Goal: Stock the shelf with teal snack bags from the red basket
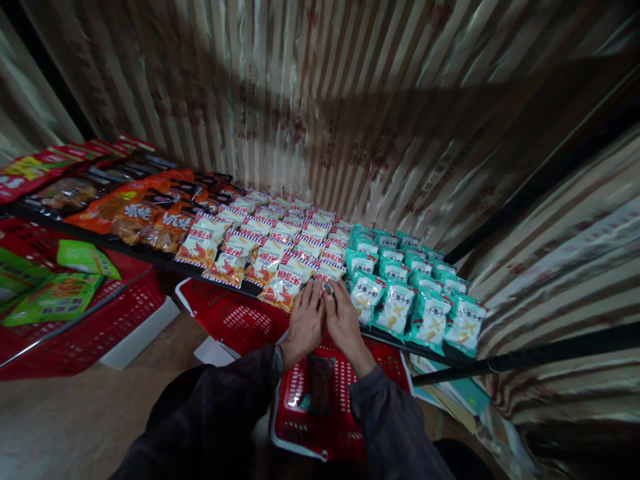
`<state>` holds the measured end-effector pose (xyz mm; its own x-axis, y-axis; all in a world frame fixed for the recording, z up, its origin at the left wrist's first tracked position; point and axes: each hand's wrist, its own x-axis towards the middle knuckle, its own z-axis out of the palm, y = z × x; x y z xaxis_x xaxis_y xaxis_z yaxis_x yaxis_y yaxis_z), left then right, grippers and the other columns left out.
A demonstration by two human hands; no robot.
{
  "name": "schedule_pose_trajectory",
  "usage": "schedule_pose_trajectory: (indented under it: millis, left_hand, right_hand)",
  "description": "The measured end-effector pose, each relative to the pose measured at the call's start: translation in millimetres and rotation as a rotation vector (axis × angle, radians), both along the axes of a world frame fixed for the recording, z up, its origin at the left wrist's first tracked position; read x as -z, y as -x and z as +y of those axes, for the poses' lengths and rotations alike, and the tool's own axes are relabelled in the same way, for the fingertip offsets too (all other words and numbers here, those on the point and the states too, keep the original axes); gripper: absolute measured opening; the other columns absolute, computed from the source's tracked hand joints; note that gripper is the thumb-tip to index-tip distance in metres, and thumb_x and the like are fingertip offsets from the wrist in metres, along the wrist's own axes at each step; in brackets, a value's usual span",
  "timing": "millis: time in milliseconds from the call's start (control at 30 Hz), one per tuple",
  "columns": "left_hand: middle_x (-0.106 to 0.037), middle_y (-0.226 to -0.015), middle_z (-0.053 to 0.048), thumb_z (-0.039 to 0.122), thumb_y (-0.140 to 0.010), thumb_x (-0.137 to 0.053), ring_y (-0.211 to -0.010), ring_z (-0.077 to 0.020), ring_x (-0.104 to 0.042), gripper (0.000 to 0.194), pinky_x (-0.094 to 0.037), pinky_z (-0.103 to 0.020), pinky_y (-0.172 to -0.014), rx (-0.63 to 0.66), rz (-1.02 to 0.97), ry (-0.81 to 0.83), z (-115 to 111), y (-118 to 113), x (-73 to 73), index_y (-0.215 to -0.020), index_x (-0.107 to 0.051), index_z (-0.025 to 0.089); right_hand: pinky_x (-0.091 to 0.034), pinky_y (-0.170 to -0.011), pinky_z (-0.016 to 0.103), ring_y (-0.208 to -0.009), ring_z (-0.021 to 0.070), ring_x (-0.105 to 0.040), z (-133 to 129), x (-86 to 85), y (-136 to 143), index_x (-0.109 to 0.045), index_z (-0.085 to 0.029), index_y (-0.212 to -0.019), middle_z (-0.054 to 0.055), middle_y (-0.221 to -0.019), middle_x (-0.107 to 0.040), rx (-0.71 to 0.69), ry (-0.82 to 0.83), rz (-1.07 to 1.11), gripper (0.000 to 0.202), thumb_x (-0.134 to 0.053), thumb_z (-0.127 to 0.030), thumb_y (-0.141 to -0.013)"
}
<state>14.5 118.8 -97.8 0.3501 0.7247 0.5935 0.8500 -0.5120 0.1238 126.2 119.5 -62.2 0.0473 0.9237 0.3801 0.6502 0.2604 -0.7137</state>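
My left hand and my right hand are side by side at the front edge of the shelf, thumbs close together. Between them they grip the lower part of a white-and-red snack packet, whose top shows above my fingers. Rows of matching packets stand to the left and behind. Close to my right hand, rows of teal-and-white snack packets begin. My fingers cover the bottom of the gripped packet.
Orange snack bags and red bags fill the left of the black shelf. Below are red baskets, one with a dark packet, another with green bags. A dark pole crosses at right; striped curtain hangs behind.
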Motion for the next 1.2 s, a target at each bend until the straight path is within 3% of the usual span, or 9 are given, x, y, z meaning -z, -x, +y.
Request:
schedule_pose_trajectory:
  millis: [133, 333, 467, 700, 900, 1067, 1200]
  left_hand:
    - [-0.038, -0.154, -0.016, 0.023, -0.092, -0.046, -0.148, -0.0335, -0.024, 0.056, -0.028, -0.048, -0.116, -0.008, -0.024, -0.019, 1, -3, 0.0, -0.147, -0.04, 0.011]
    - [-0.037, -0.155, -0.016, 0.026, -0.092, -0.046, -0.148, -0.0342, -0.023, 0.065, -0.032, -0.049, -0.114, 0.017, -0.067, -0.025, 4, -7, 3.6, -0.153, -0.028, 0.014]
    - [-0.037, -0.154, -0.019, 0.024, -0.095, -0.041, -0.149, -0.0318, -0.019, 0.067, -0.035, -0.049, -0.114, 0.087, -0.176, -0.055, 7, -5, 8.0, -0.156, -0.016, 0.013]
    - [-0.029, -0.158, -0.019, 0.024, -0.1, -0.034, -0.151, -0.0261, -0.013, 0.066, -0.032, -0.048, -0.118, 0.187, -0.306, 0.042, 14, -1, 14.9, -0.156, -0.002, 0.014]
    - [-0.023, -0.161, -0.016, 0.026, -0.102, -0.027, -0.151, -0.0223, -0.014, 0.06, -0.031, -0.044, -0.119, 0.215, -0.39, 0.15, 20, -1, 19.0, -0.156, -0.002, 0.018]
    - [-0.024, -0.16, -0.016, 0.021, -0.102, -0.025, -0.151, -0.0189, -0.014, 0.057, -0.032, -0.041, -0.119, 0.227, -0.407, 0.082, 22, -3, 15.8, -0.156, -0.005, 0.016]
    - [-0.019, -0.161, -0.019, 0.011, -0.097, -0.033, -0.152, -0.026, -0.005, 0.055, -0.029, -0.051, -0.119, 0.206, -0.286, -0.014, 19, -8, 7.7, -0.151, -0.023, 0.014]
  right_hand:
    - [-0.032, -0.117, 0.048, -0.141, 0.0252, -0.04, 7, -5.6, 7, -0.056, -0.015, -0.133, 0.015, -0.143, -0.053, 0.0, 0.04, 0.012, 0.048, -0.04, -0.04, -0.095]
    - [-0.027, -0.119, 0.05, -0.144, 0.0259, -0.034, 12, -7.7, 17, -0.057, -0.015, -0.131, 0.016, -0.145, -0.05, 0.036, 0.058, 0.076, 0.047, -0.041, -0.042, -0.096]
    - [-0.027, -0.119, 0.05, -0.142, 0.0267, -0.037, 14, -9.5, 21, -0.058, -0.013, -0.129, 0.017, -0.143, -0.051, 0.071, 0.063, 0.082, 0.048, -0.038, -0.043, -0.097]
    - [-0.027, -0.118, 0.052, -0.143, 0.0276, -0.034, 11, -1.8, 17, -0.055, -0.013, -0.132, 0.018, -0.15, -0.044, 0.068, 0.022, 0.076, 0.05, -0.041, -0.042, -0.094]
    - [-0.026, -0.118, 0.053, -0.144, 0.0278, -0.033, 11, -2.7, 16, -0.054, -0.013, -0.134, 0.018, -0.152, -0.041, 0.051, 0.014, 0.046, 0.05, -0.04, -0.039, -0.094]
    - [-0.027, -0.118, 0.054, -0.148, 0.0284, -0.025, -1, -11.9, 11, -0.048, -0.012, -0.139, 0.018, -0.157, -0.032, 0.015, -0.114, -0.086, 0.05, -0.038, -0.034, -0.096]
    - [-0.022, -0.116, 0.062, -0.151, 0.0308, -0.011, -22, -17.9, -14, -0.049, -0.019, -0.138, 0.013, -0.161, -0.023, 0.193, -0.314, -0.242, 0.044, -0.038, -0.028, -0.096]
